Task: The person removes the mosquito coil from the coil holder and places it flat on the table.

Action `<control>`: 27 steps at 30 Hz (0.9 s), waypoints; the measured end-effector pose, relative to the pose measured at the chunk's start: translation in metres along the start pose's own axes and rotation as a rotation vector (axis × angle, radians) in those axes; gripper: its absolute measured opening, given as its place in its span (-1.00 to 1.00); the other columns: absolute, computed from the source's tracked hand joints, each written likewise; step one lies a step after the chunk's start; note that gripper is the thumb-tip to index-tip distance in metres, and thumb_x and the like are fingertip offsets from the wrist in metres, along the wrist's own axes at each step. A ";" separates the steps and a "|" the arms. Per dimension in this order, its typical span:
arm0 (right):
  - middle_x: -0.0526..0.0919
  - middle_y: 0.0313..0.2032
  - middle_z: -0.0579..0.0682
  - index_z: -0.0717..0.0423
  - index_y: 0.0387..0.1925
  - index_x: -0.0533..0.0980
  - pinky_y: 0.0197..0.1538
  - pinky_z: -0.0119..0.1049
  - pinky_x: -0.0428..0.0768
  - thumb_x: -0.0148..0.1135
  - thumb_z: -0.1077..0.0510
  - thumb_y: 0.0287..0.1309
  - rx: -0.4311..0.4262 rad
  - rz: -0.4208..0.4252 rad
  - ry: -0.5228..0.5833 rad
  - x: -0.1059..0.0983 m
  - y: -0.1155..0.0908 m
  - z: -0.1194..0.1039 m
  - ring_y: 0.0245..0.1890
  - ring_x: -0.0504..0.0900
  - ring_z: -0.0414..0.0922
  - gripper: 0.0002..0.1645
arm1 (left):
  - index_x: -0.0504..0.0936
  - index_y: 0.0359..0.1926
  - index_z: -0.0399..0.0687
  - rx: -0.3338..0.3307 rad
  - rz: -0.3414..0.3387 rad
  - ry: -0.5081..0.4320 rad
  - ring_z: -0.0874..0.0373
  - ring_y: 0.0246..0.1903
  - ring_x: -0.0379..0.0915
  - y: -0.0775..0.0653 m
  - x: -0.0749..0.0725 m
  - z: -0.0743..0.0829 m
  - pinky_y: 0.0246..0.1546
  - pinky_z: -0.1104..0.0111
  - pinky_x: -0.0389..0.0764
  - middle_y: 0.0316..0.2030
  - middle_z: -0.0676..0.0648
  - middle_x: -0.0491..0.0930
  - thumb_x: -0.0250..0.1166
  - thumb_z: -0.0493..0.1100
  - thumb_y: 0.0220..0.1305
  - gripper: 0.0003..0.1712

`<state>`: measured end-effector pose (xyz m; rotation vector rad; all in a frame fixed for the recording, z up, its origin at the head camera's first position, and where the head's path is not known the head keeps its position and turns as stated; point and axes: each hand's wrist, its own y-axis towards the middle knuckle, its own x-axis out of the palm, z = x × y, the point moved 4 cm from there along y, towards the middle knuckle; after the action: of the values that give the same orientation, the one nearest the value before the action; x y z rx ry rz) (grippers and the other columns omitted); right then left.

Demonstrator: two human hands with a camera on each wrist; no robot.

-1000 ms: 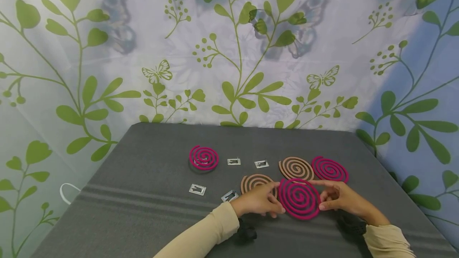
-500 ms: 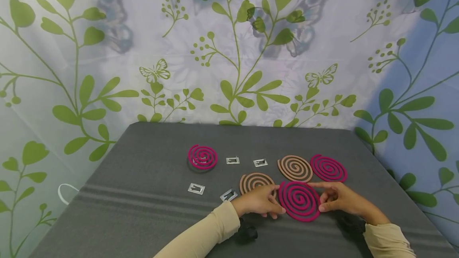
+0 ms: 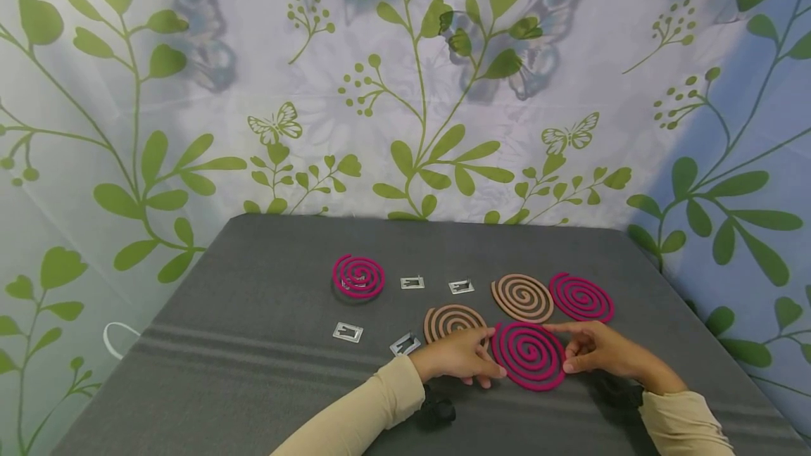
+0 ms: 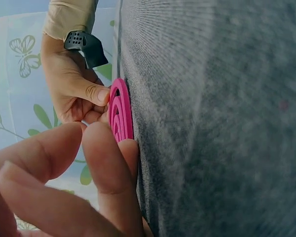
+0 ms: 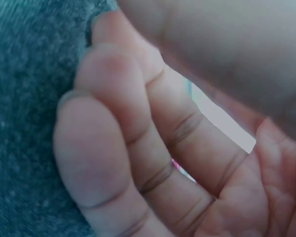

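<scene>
A pink mosquito coil [image 3: 529, 349] lies between both hands near the front right of the table. My left hand [image 3: 457, 356] holds its left edge between thumb and fingers. At the opposite edge, my right hand [image 3: 605, 352] pinches it with thumb and index finger. The left wrist view shows the pink coil [image 4: 121, 111] edge-on, close to the grey cloth. Partly behind my left hand is a brown mosquito coil [image 3: 437, 322]. Another brown coil [image 3: 523, 296] and a pink coil [image 3: 581, 297] lie just beyond. Curled fingers fill the right wrist view, hiding nearly all the coil.
Farther left, one more pink coil [image 3: 359, 275] sits raised over a metal stand. Several flat metal coil stands [image 3: 347, 332] lie across the middle. The grey cloth-covered table [image 3: 253, 287] ends at a leaf-printed curtain [image 3: 380, 125]. A white loop [image 3: 117, 340] hangs at the left edge.
Over the last second the held pink coil has shifted slightly toward the front, and the brown coil behind it shows more fully. The hands keep their grip; the head view moved a little.
</scene>
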<state>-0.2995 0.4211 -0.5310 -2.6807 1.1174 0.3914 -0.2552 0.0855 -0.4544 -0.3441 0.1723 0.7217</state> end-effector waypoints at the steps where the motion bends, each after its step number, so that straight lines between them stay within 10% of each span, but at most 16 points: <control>1: 0.79 -0.35 0.03 0.04 0.60 0.41 -0.48 -0.30 0.63 0.44 0.36 0.36 0.035 0.009 -0.004 -0.003 0.000 0.006 -0.51 0.63 -0.32 -0.16 | 0.21 0.65 -0.33 -0.001 -0.001 0.001 0.29 -0.50 0.62 0.000 0.000 0.000 -0.54 0.46 0.52 -0.34 0.02 0.80 0.46 -0.26 0.43 -0.08; 13: 0.70 -0.44 -0.18 0.11 0.54 0.47 -0.58 -0.30 0.51 0.36 0.22 0.51 -0.075 0.065 -0.182 0.009 0.004 -0.014 -0.56 0.52 -0.30 -0.35 | 0.22 0.65 -0.32 0.018 -0.005 -0.007 0.30 -0.52 0.60 0.000 -0.001 0.001 -0.55 0.48 0.52 -0.36 0.01 0.80 0.46 -0.28 0.44 -0.10; 19: 0.75 -0.41 -0.11 -0.06 0.52 0.51 -0.48 -0.19 0.69 0.43 0.14 0.46 0.080 0.151 -0.209 0.000 0.003 -0.003 -0.52 0.67 -0.19 -0.34 | 0.34 0.59 -0.29 0.047 -0.014 0.016 0.31 -0.51 0.61 -0.002 -0.001 0.003 -0.55 0.49 0.53 -0.35 0.01 0.80 0.45 -0.29 0.45 -0.20; 27: 0.68 -0.46 -0.12 0.59 0.35 0.43 -0.57 -0.22 0.57 0.38 0.26 0.46 -0.023 0.203 -0.301 0.041 0.008 -0.096 -0.59 0.52 -0.27 -0.38 | 0.42 0.53 -0.34 0.107 -0.051 0.022 0.29 -0.48 0.61 -0.008 -0.004 0.011 -0.49 0.47 0.61 -0.36 -0.02 0.77 0.44 -0.32 0.45 -0.29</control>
<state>-0.2617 0.3601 -0.4542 -2.4248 1.2957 0.8161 -0.2526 0.0819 -0.4409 -0.2534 0.2219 0.6559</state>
